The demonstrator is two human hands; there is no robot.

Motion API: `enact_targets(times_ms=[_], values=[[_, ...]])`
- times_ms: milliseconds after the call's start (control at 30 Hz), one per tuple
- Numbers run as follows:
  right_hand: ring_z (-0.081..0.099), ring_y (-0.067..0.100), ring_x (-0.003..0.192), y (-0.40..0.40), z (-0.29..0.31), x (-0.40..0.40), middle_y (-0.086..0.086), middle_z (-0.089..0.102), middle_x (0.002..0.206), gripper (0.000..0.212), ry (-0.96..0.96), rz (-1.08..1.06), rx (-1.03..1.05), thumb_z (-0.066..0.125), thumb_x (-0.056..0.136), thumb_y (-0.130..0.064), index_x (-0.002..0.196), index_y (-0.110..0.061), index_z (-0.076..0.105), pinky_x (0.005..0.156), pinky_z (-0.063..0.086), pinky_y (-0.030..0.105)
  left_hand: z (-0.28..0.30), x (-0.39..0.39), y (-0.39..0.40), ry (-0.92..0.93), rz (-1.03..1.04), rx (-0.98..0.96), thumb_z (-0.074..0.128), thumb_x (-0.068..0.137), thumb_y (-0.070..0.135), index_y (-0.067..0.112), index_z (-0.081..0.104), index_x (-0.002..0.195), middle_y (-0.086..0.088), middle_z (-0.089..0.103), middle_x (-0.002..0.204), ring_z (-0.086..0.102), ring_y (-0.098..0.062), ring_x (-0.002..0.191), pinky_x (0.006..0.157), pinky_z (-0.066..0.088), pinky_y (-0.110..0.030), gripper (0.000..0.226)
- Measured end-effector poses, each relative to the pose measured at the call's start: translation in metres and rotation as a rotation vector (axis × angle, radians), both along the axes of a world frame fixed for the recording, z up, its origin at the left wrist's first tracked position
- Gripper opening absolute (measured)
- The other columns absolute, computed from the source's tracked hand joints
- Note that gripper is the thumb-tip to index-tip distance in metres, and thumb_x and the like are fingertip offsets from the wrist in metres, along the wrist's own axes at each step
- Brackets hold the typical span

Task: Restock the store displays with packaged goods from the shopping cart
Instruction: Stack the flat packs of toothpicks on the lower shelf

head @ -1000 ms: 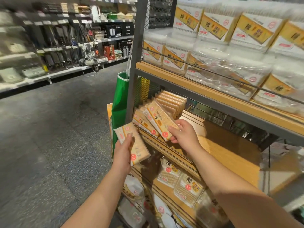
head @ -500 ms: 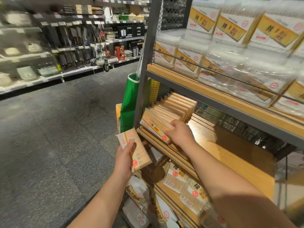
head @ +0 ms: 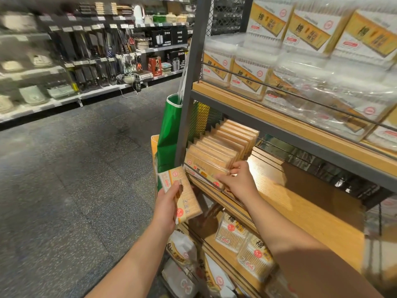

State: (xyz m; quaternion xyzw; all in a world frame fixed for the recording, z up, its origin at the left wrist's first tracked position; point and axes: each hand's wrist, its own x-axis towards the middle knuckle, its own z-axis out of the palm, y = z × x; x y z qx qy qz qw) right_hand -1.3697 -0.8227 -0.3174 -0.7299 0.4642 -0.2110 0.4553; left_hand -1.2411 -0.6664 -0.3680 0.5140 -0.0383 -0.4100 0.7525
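Note:
My left hand (head: pixel 166 208) grips a flat tan toothpick pack (head: pixel 182 193) with a red price sticker, held just left of the middle wooden shelf (head: pixel 296 203). A row of the same packs (head: pixel 221 147) leans at the shelf's left end behind a thin wire rail. My right hand (head: pixel 237 179) rests on the front pack of that row (head: pixel 206 168), fingers curled over its right edge. No shopping cart is in view.
Clear cotton-swab boxes (head: pixel 300 61) fill the upper shelf. Swab bags (head: pixel 242 241) lie on the lower shelf. A grey steel post (head: pixel 189 100) stands at the rack's left corner, a green bag (head: pixel 168 130) beside it. The speckled floor (head: pixel 75 168) stretches left to kitchenware shelves (head: pixel 86 57).
My right hand has pushed the loose front pack back against the row, which now leans tidily. My left hand with its pack has risen slightly toward the shelf edge.

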Motion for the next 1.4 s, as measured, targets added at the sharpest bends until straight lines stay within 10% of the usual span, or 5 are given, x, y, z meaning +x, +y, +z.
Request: enact_targets(times_ms=[433, 700, 867, 1000, 1400], values=[[0.055, 0.015, 0.101, 0.009, -0.002, 0.019, -0.006, 0.053, 0.107, 0.048, 0.025, 0.05, -0.034, 0.078, 0.081, -0.029, 0.115, -0.022, 0.045, 0.085, 0.046, 0.029, 0.009, -0.011, -0.003, 0.088, 0.008, -0.017, 0.05, 0.099, 0.038, 0.012, 0.057, 0.131, -0.02, 0.065, 0.124, 0.062, -0.038, 0.115, 0.099, 0.048, -0.055, 0.042], [0.06, 0.018, 0.107, 0.004, -0.011, 0.011, -0.003, 0.06, 0.116, 0.053, 0.021, 0.008, -0.106, 0.079, 0.08, -0.03, 0.124, -0.02, 0.051, 0.088, 0.051, 0.031, 0.009, -0.022, -0.007, 0.201, 0.034, -0.042, 0.043, 0.103, 0.042, 0.013, 0.055, 0.134, -0.019, 0.066, 0.123, 0.067, -0.035, 0.105, 0.069, 0.056, -0.041, 0.044], [0.057, 0.022, 0.118, 0.003, 0.008, 0.005, 0.004, 0.051, 0.137, 0.057, -0.212, 0.053, 0.257, 0.067, 0.092, -0.036, 0.139, -0.014, 0.044, 0.083, 0.058, 0.029, 0.029, -0.038, -0.01, 0.191, -0.017, -0.091, 0.04, 0.104, 0.037, 0.015, 0.063, 0.118, -0.01, 0.075, 0.092, 0.068, -0.027, 0.087, 0.077, 0.053, -0.04, 0.035], [0.058, 0.013, 0.109, 0.012, 0.024, -0.025, -0.006, 0.061, 0.116, 0.034, -0.255, -0.032, 0.174, 0.053, 0.098, -0.044, 0.123, -0.022, 0.056, 0.093, 0.051, 0.034, 0.037, -0.052, -0.022, 0.156, -0.008, -0.035, 0.046, 0.104, 0.033, 0.014, 0.055, 0.133, -0.012, 0.071, 0.107, 0.069, -0.027, 0.092, 0.088, 0.052, -0.047, 0.036], [0.064, 0.013, 0.058, 0.024, 0.038, -0.11, 0.004, 0.071, 0.072, 0.013, -0.388, -0.087, 0.493, 0.065, 0.093, -0.017, 0.102, -0.007, 0.063, 0.044, 0.048, 0.021, 0.068, -0.117, -0.077, 0.097, -0.302, -0.139, 0.043, 0.104, 0.03, 0.015, 0.058, 0.122, -0.014, 0.072, 0.11, 0.07, -0.028, 0.1, 0.094, 0.053, -0.049, 0.027]])
